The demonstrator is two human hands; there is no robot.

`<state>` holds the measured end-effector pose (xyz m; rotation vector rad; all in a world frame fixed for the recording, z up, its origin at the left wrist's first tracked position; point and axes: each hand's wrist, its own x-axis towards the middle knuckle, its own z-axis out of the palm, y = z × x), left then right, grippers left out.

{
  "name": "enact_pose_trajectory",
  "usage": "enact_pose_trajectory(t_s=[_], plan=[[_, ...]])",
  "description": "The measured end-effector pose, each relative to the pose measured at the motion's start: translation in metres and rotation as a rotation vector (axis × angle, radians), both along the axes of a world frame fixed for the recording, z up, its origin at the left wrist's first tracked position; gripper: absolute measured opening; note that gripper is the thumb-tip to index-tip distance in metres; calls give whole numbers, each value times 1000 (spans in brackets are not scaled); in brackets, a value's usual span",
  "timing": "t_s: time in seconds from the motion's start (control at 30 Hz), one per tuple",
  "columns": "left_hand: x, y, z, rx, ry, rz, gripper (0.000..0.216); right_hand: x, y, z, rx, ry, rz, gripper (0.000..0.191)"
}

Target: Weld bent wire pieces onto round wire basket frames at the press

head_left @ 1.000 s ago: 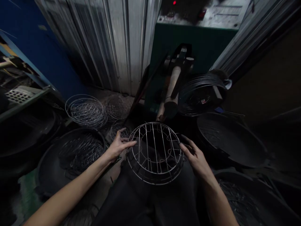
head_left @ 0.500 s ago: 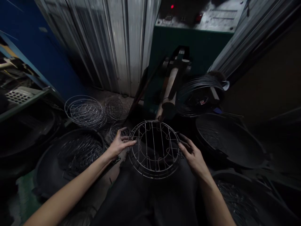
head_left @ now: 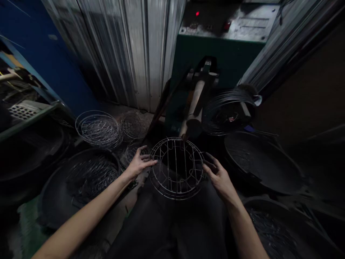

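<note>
The round wire basket (head_left: 175, 169) sits between the hands. The left hand (head_left: 140, 164) and right hand (head_left: 219, 178) spread wide at its rim, one each side; I can't tell if they grip it

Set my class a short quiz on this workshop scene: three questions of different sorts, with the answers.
1. True or false: the round wire basket is between the left hand and the right hand.

2. What lies in the black tub to the left of the left hand?
A. wire frames
B. loose bolts
C. water

3. Fill in the blank: the dark coil beyond the right hand is made of ____.

Key: 1. True; 2. A; 3. wire
</note>
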<state>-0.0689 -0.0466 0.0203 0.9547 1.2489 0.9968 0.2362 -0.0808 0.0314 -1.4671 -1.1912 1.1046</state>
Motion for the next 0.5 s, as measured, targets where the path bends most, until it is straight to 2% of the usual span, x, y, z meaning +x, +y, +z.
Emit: enact_pose_trajectory(t_s=[0.5], plan=[[0,10,-7,-7,-6,13,99,-7,1,8,-7,22,-47,72]])
